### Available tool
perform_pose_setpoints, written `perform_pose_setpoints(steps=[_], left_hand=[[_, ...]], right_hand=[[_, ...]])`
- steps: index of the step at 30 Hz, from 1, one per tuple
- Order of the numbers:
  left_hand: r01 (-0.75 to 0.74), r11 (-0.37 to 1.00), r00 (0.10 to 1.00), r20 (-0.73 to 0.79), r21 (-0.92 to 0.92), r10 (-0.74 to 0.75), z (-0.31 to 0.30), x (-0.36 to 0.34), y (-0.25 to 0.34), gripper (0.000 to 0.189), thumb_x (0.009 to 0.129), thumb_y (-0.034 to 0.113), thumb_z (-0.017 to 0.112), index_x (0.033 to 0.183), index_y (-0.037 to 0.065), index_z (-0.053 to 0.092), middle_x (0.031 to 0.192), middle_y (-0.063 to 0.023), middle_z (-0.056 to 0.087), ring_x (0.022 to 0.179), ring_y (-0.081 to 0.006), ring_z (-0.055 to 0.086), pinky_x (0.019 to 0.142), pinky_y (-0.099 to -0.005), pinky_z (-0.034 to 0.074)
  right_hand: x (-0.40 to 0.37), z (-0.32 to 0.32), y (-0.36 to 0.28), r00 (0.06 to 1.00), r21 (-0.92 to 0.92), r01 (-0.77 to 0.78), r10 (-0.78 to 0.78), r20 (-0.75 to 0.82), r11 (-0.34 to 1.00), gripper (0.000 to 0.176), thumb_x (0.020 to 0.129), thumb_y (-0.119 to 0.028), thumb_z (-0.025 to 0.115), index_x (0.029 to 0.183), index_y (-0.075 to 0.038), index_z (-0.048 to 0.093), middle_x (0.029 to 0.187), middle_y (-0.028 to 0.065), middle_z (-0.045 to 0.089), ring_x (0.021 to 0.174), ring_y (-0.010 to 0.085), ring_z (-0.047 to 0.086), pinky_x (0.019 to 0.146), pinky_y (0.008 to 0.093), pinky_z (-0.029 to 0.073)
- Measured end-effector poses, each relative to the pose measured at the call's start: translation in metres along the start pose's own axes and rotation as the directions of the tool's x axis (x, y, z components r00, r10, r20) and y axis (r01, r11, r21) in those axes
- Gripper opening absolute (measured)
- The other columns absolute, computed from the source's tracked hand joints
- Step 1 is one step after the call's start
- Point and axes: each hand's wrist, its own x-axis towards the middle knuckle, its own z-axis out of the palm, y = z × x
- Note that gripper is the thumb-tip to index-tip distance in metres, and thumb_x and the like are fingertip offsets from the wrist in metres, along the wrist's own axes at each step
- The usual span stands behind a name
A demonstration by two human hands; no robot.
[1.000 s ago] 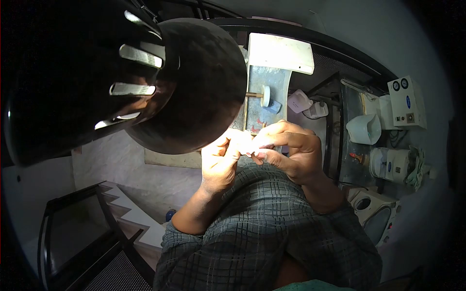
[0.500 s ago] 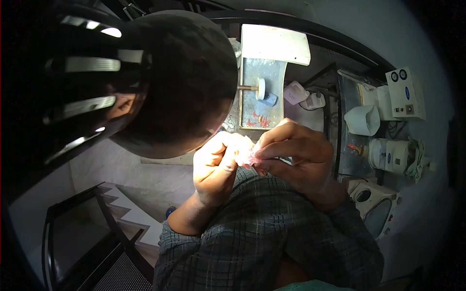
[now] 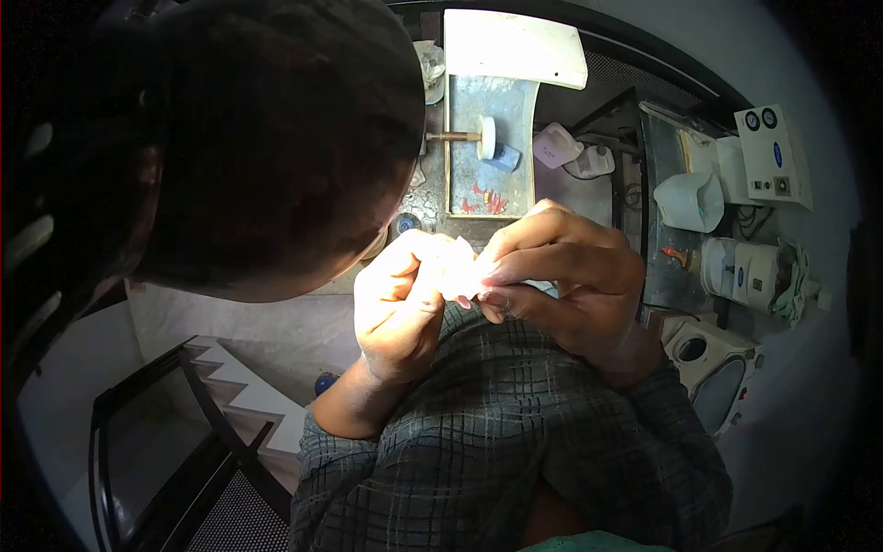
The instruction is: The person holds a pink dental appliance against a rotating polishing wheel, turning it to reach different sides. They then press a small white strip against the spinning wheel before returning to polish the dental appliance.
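Under the lamp's glare, a small pale pink-and-white piece (image 3: pixel 459 272) is held between both hands in front of my chest. My left hand (image 3: pixel 401 290) is closed, its thumb and fingers pinching the piece from the left. From the right, the closed fingertips of my right hand (image 3: pixel 561 281) press at its edge. Bright light washes out the detail, so I cannot tell exactly what the piece is. A pink bit sticks out along its lower side.
A large dark lamp shade (image 3: pixel 294 156) looms at upper left, close to my left hand. Beyond my hands lies a tray (image 3: pixel 463 198) with red pieces (image 3: pixel 487 200), a blue block (image 3: pixel 502 158) and a white wheel on a shaft (image 3: pixel 487 138). Equipment (image 3: pixel 774 156) stands at right.
The lamp shade appears lower and further left, and the tray sits higher in view. Both hands still hold the piece, which now looks brighter and more washed out.
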Motion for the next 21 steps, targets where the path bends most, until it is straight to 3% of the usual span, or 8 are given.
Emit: perform_pose_setpoints(steps=[9, 17, 21], left_hand=[[0.071, 0.988, 0.996, -0.035, -0.138, -0.076, 0.0006, -0.0003, -0.0030, 0.020, 0.087, 0.008, 0.050, 0.096, -0.011, 0.051, 0.090, -0.0180, 0.058, 0.075, -0.0179, 0.058, 0.068, -0.0260, 0.046], [0.056, 0.995, 0.998, -0.033, -0.084, -0.059, -0.0044, -0.0012, -0.0052, 0.022, 0.087, 0.007, 0.050, 0.097, -0.011, 0.051, 0.091, -0.0180, 0.058, 0.075, -0.0177, 0.058, 0.070, -0.0270, 0.047], [0.027, 0.995, 1.000, 0.008, -0.100, -0.026, 0.0022, 0.0030, -0.0022, 0.017, 0.088, 0.004, 0.047, 0.095, -0.010, 0.051, 0.091, -0.0180, 0.058, 0.076, -0.0178, 0.058, 0.071, -0.0267, 0.048]], right_hand=[[0.0007, -0.0011, -0.0001, 1.000, -0.034, 0.001, -0.001, -0.011, 0.999, 0.016, 0.071, -0.005, 0.072, 0.086, -0.002, 0.068, 0.082, 0.0097, 0.065, 0.072, 0.0173, 0.064, 0.064, 0.0274, 0.047], [0.0026, -0.0041, 0.0022, 0.998, -0.039, 0.027, -0.025, 0.050, 0.999, 0.014, 0.072, -0.001, 0.070, 0.085, 0.001, 0.064, 0.084, 0.0140, 0.064, 0.074, 0.0185, 0.061, 0.063, 0.0268, 0.048], [-0.0016, -0.0019, 0.0040, 0.999, 0.015, -0.030, 0.030, -0.023, 0.999, 0.014, 0.072, -0.004, 0.071, 0.086, -0.001, 0.067, 0.082, 0.0109, 0.066, 0.071, 0.0176, 0.064, 0.064, 0.0270, 0.048]])
